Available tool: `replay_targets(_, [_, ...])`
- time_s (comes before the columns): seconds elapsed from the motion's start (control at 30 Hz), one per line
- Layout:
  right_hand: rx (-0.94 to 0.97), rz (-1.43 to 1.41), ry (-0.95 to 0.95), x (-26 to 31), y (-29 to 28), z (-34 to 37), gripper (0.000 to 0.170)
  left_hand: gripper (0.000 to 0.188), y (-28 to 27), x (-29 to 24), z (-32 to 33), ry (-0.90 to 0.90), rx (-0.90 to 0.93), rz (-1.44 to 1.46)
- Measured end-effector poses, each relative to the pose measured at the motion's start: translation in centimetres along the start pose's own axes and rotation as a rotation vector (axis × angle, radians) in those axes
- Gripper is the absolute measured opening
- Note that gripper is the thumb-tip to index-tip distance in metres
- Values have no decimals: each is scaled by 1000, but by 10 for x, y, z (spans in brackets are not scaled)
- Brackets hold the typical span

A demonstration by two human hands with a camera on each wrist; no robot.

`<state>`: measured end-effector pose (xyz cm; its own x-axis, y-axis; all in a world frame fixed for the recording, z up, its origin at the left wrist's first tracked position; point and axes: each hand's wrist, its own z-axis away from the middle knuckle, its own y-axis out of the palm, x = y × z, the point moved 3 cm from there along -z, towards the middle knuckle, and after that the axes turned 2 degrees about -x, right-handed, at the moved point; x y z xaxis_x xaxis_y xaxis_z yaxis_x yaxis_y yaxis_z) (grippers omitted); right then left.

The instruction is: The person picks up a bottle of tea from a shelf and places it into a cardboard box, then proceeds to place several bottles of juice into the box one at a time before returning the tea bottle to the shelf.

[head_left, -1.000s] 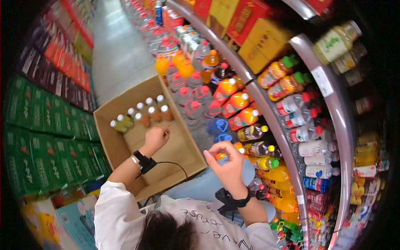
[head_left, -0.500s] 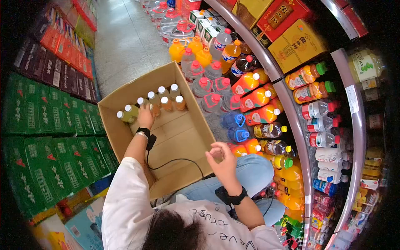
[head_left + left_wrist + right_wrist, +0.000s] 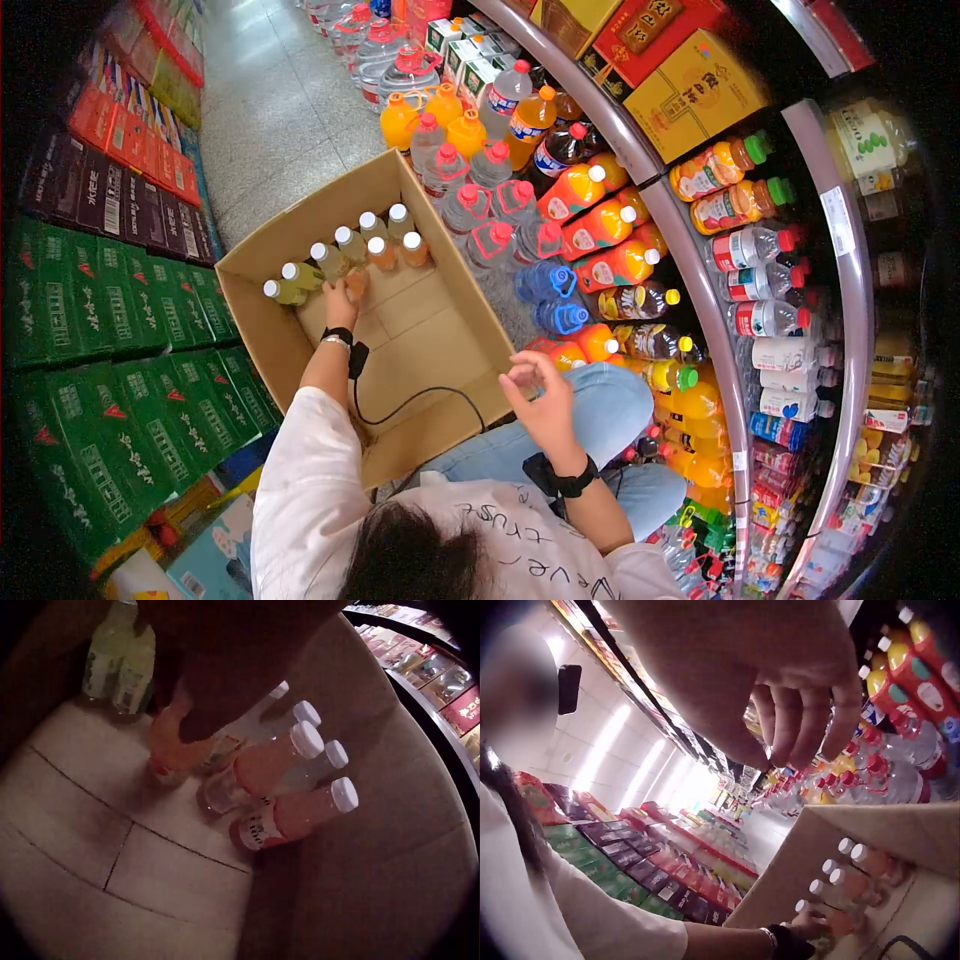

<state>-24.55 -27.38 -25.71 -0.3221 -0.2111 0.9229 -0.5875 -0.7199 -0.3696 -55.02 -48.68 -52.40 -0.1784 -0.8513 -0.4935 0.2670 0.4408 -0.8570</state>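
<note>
Inside an open cardboard box (image 3: 395, 345), my left hand (image 3: 343, 303) grips a small bottle of orange-pink drink with its fingers around the upper part. In the left wrist view this bottle (image 3: 176, 742) stands close to the box floor, its cap hidden by the hand. Two white-capped orange-pink bottles (image 3: 259, 776) stand beside it, with paler bottles (image 3: 350, 243) behind. Yellow-green bottles (image 3: 288, 291) are on its other side, along the far wall. My right hand (image 3: 543, 400) hovers near the box's right corner, fingers loosely bent, holding nothing.
Large red-capped water bottles (image 3: 466, 208) stand on the floor right of the box. Shelves (image 3: 655, 215) of drinks curve along the right. Stacked green cartons (image 3: 90, 300) line the left. A black cable (image 3: 430, 390) loops across the box.
My left hand has come down into the box, reached the far row of bottles and closed around an orange-pink one. The right hand stays near the box's corner, its fingers slightly spread.
</note>
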Motion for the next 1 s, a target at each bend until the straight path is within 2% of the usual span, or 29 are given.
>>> replay_targets(0.07, [-2,9,-30,4,-4,1,25,39,-11,-8,14,21,-49,47])
replay_targets(0.1, [-1,4,-37,5,-7,1,26,40,-19,-15,19,88,-136,88])
replay_targets(0.2, [16,-19,-51,3,-14,7,28,38,-41,-40,37,188,-64,85])
replay_targets(0.23, [27,-26,-53,3,-15,8,28,36,-47,-48,44,290,-96,102])
replay_targets(0.33, [59,-38,-53,-6,-17,15,33,35,-90,-114,80,419,23,118])
replay_targets(0.4, [76,-21,-99,-11,-19,18,36,34,-125,-171,111,618,-10,190])
replay_targets(0.43, [57,-1,-138,-7,-21,21,40,30,-138,-197,125,638,0,118])
replay_targets(0.47, [43,17,-174,-5,-25,24,44,28,-157,-229,141,692,59,163])
replay_targets(0.5, [101,50,-156,-5,-29,27,58,27,-175,-258,158,740,123,201])
replay_targets(0.6, [-57,110,-336,15,-52,37,71,26,-205,-330,203,884,191,287])
replay_targets(0.63, [-72,121,-370,16,-61,40,81,28,-211,-349,213,936,217,329])
replay_targets(0.73, [-175,148,-206,12,-86,53,81,31,-219,-405,239,1037,366,433])
replay_targets(0.83, [-340,104,-121,19,-122,66,76,33,-217,-456,256,1182,463,444])
replay_targets(0.93, [-392,-48,-198,35,-169,76,68,34,-210,-504,272,1203,638,591])
replay_targets(0.97, [-496,-13,-245,53,-190,80,64,39,-206,-519,273,1217,694,603])
replay_targets(1.0, [-486,-42,-263,49,-207,76,66,48,-208,-536,277,1161,828,666])
